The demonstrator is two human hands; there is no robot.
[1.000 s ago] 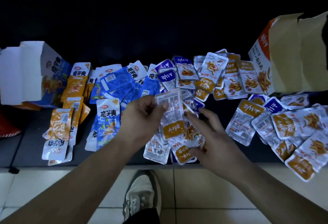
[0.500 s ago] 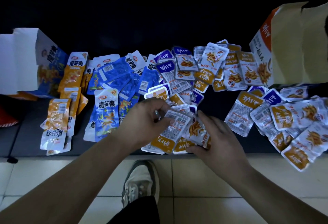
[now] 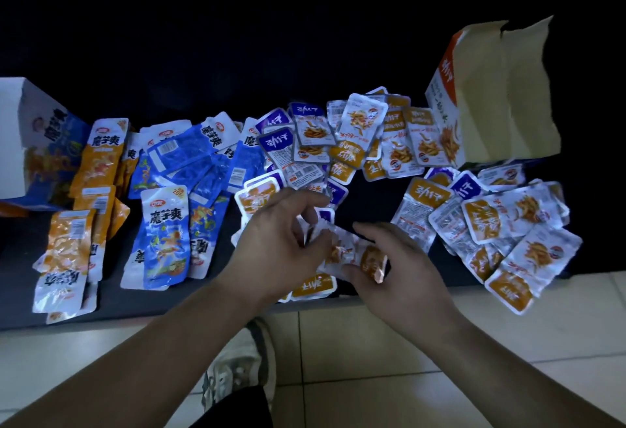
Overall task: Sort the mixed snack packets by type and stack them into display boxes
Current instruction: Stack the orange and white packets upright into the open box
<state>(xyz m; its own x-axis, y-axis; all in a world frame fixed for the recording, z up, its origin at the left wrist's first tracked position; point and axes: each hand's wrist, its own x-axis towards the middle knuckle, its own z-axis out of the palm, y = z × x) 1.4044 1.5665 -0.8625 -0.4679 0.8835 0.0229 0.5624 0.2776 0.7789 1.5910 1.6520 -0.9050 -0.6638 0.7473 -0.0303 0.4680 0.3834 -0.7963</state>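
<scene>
At six o'clock of the spread, the left hand (image 3: pixel 281 244) and right hand (image 3: pixel 403 271) curl fingers round some orange packets (image 3: pixel 352 255), probably squaring a stack for the box (image 3: pixel 474 106) at two o'clock; blue packets (image 3: pixel 166 234) lie toward nine.

Blue packets (image 3: pixel 164 236), orange packets (image 3: pixel 98 160), purple-topped packets (image 3: pixel 276 141), dark surface (image 3: pixel 20 275).

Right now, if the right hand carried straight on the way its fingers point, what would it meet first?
The right hand points left and slightly away, at the small packets pinched between both hands. It touches them; just beyond, probably, are the fingers of the left hand, though depth is unclear.
</scene>
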